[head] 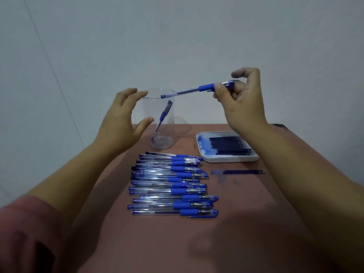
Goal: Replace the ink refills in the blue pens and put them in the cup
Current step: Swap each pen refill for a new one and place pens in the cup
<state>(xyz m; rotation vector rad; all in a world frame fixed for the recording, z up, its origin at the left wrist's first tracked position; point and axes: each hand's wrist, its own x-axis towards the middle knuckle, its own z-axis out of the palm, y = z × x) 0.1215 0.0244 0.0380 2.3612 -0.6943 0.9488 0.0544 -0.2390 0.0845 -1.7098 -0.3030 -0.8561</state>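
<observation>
Head view: our right hand pinches a blue pen above the clear cup, which holds a second pen. Our left hand hovers spread beside it; refills fill the white tray.

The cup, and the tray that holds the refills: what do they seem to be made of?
The cup looks like clear, glossy plastic: the pen inside shows through its wall; glass is possible. The tray seems smooth white plastic or melamine, with a rounded rim and a blue print inside.
</observation>
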